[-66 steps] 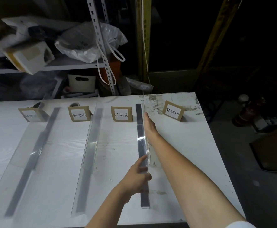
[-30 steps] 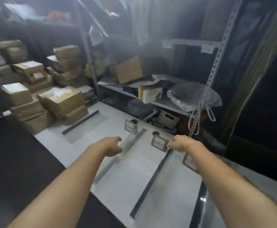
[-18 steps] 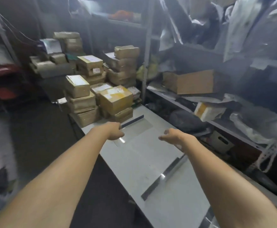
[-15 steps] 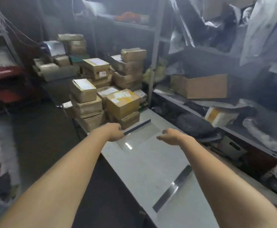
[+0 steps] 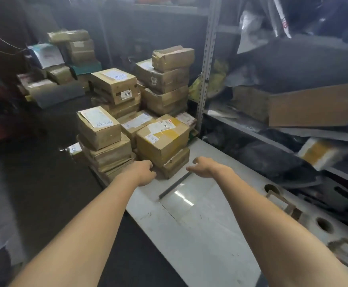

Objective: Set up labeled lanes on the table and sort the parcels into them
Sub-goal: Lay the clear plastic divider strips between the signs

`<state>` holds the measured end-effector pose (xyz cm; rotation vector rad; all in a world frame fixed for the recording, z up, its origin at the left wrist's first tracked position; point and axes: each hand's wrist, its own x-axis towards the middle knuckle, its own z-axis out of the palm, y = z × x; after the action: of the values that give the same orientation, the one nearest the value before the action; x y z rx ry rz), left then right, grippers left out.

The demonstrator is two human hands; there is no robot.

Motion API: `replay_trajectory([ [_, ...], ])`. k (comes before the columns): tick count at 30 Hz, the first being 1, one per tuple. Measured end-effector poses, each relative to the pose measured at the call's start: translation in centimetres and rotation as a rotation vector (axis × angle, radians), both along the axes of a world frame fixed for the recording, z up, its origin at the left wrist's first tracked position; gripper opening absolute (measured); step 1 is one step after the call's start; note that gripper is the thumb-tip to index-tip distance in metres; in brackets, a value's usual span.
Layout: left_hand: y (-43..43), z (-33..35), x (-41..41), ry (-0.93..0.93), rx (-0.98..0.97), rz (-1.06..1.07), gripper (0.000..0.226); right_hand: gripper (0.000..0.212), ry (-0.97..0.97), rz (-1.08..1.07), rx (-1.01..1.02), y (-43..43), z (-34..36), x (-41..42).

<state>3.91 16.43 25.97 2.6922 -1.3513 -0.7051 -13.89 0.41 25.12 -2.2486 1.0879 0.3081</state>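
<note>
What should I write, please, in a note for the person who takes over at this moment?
Left grip: loosely curled, empty, close to the parcels.
Right grip: loosely curled, empty, above the table.
Parcels: stacked at the table's far end.
Done: a clear divider and label cards are on the table.
Left: no parcel lies in a lane in view; sort them all.

Stacked parcels [image 5: 162, 141] beside bare table [image 5: 200, 235]
</note>
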Motion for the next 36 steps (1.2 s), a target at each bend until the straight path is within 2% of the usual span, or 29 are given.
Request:
replay_trajectory([
  [3,-3.1,-2.8,1.1,0.025,0.041,-0.035,0.052,0.061,0.054,-0.049,0.018,-2.5,-3.8,1.6],
  [10,-9.4,-9.4,2.1,0.111,0.115,-0.184,0.048,0.062,0.172,-0.231,0.118,-3.8,-12.1,2.4],
  [23,-14.1,-22.1,3.7,0.242,0.113,-0.428,0.056,0.062,0.071,-0.881,0.143,-3.0,-22.9,5.5],
  [28,-14.3,-24.1,4.4,0.256,0.111,-0.398,0.069,0.064,-0.180,-1.204,0.190,-4.1,-23.4,6.4],
  [32,-14.6,-24.4,4.9,0.308,0.103,-0.371,0.069,0.066,-0.422,-1.468,0.259,-5.1,-23.2,6.1],
  [36,-14.6,-24.9,5.1,0.372,0.118,-0.305,0.068,0.057,-0.593,-1.569,0.214,-5.5,-22.3,5.4],
])
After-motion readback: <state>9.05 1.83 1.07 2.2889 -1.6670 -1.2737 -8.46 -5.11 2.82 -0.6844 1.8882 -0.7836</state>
